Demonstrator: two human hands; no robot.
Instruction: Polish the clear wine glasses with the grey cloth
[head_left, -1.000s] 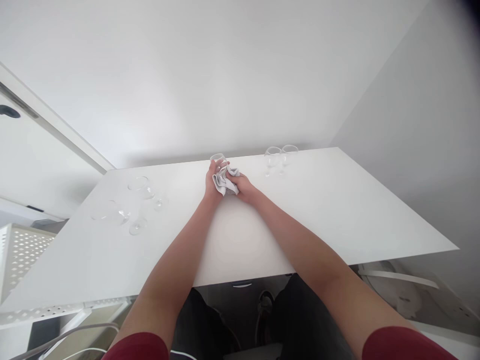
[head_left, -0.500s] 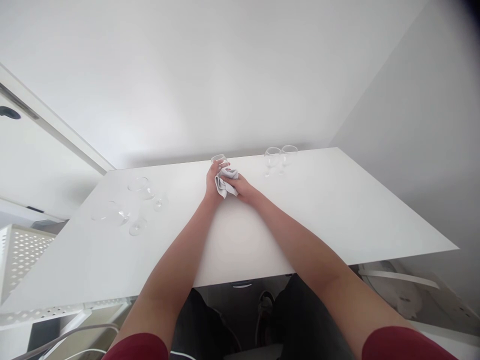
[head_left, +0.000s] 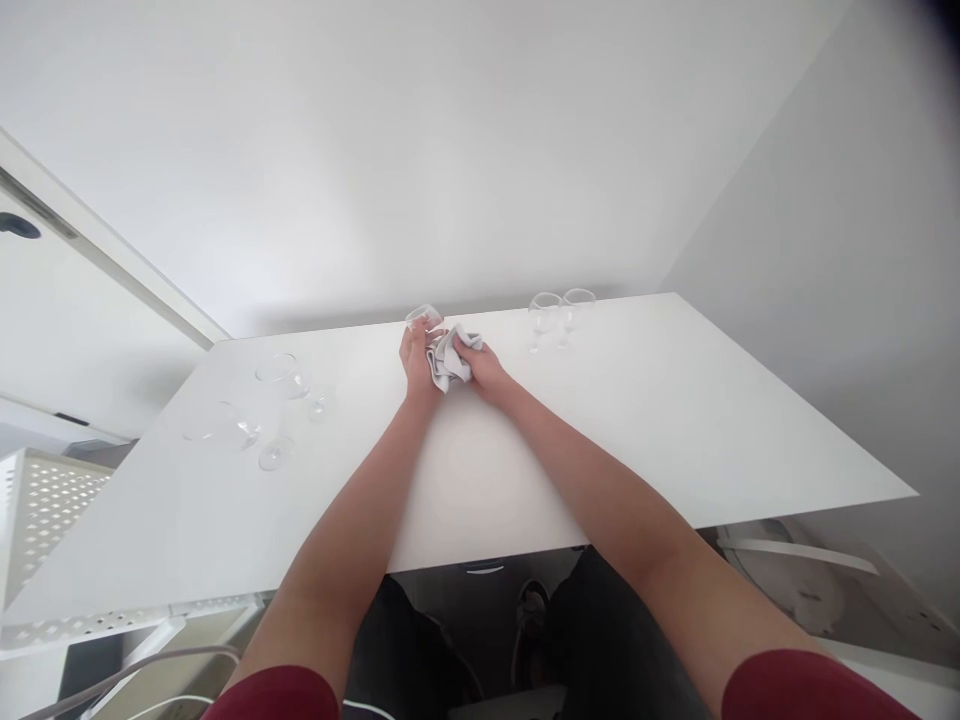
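Apparently the work in hand is wiping or drying a glass, judging by the way the cloth is pressed to it. The left hand (head_left: 421, 358) curls its fingers around the bowl of the held glass (head_left: 424, 317), while the right hand (head_left: 487, 372) pinches the bunched cloth (head_left: 452, 362) between thumb and fingers, gathered against the glass's lower part. The 2 hands meet over the far side of the white table (head_left: 615, 430), near its back edge. As I judge it, the next move calls for a steady left hold while the right works the cloth around what it covers, with little squeeze, since a thin stem could snap under twisting. The held glass is clear and colourless, its round rim open and tipped slightly away to the left; its stem and foot are hidden by cloth and fingers, and I cannot tell whether it touches the tabletop. To its right stand 2 stemmed glasses (head_left: 546, 315) close together; to its left, well apart from the hands, are 2 more, the farther left glass (head_left: 291, 380) and the nearer left glass (head_left: 244, 431).
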